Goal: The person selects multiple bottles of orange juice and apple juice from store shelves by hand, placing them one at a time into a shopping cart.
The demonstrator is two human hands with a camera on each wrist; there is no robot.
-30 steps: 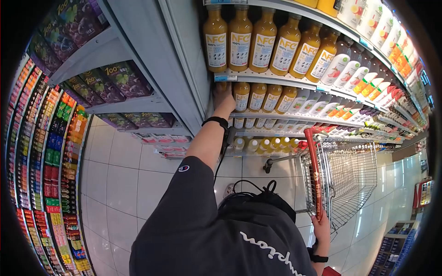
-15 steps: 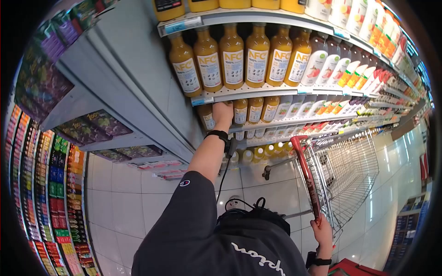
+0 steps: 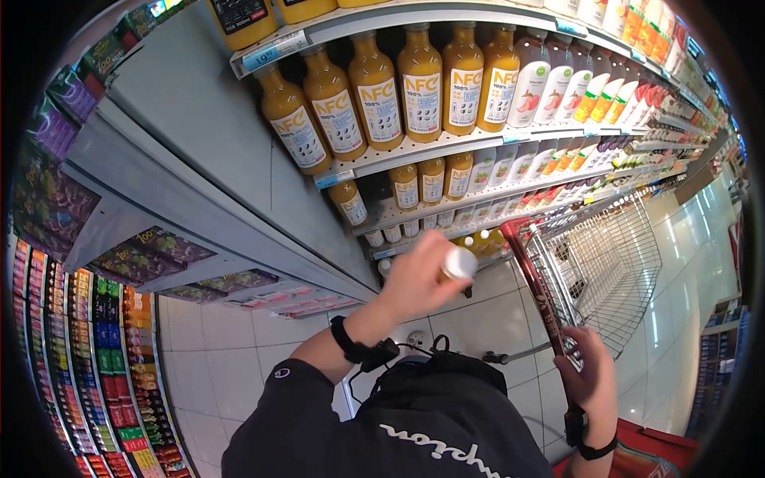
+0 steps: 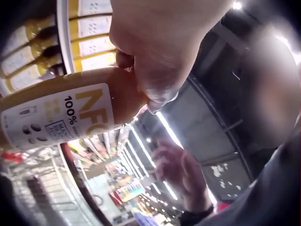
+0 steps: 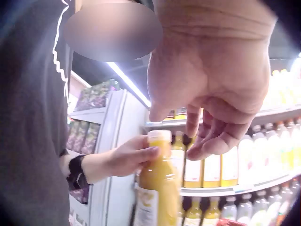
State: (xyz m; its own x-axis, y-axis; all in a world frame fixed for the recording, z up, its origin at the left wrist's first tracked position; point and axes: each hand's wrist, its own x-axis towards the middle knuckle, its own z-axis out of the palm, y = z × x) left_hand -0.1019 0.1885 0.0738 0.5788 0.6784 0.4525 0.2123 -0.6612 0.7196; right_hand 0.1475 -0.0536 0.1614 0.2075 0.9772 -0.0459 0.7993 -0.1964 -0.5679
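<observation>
The shopper's left hand is clamped round the neck of a yellow-orange juice bottle, held in the air on the near side of the shelves, left of the trolley. The head view offers little more than its white cap; the left wrist view gives me the label, with NFC and 100% on it, and the right wrist view shows the bottle upright, thumb against the neck.

The right hand is apart from the left, fingers loosely bent round nothing. From the head it overlaps the trolley's red handle, yet the left wrist view shows hand and handle apart. Only the head view shows a gap on the lower shelf, just right of its leftmost bottle. Purple cartons stand far left.
</observation>
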